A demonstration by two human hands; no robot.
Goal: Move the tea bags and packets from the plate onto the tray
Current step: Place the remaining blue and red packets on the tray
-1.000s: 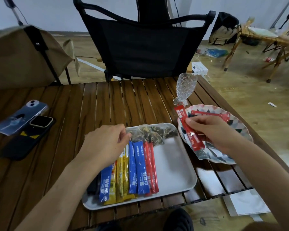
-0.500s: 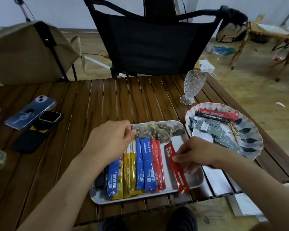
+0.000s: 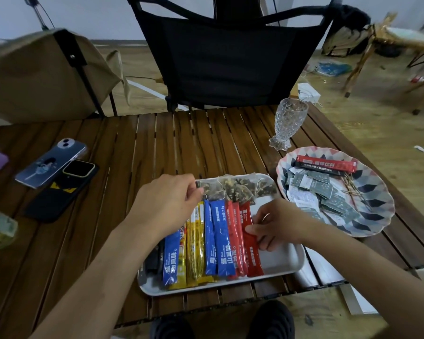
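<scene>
Fingers point(image 3: 256, 228) of the right hand point(image 3: 279, 223) pinch a red packet point(image 3: 252, 253) lying rightmost in the row on the tray point(image 3: 286, 260), near the counter point(image 3: 96, 241) front edge; the left hand point(image 3: 167, 204) pinches a tea bag point(image 3: 212, 192) at the tray's far edge.

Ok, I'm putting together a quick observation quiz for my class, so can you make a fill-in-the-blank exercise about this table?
1. The right hand holds a red packet on the tray beside ____ other red ones.
2. The left hand pinches a tea bag, and the black phone lies to its ____.
3. The clear glass stands just beyond the patterned ____.
Missing: two, left, plate.
</scene>
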